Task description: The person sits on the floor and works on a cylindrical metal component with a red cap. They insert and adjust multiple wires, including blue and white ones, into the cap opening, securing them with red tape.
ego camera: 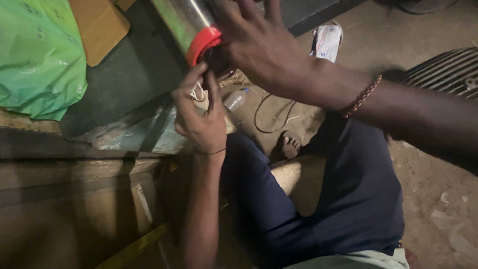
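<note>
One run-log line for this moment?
left hand: pinches by red ring | right hand: fingers spread over tube end | plastic bottle: on ground

Single head-worn camera is looking steeply down from the person's own eye level, close over the left hand (pixel 200 119) and right hand (pixel 259 42). It is facing forward and down past the seated legs to the dirt floor (pixel 438 199). No second view is sharing the scene.
</note>
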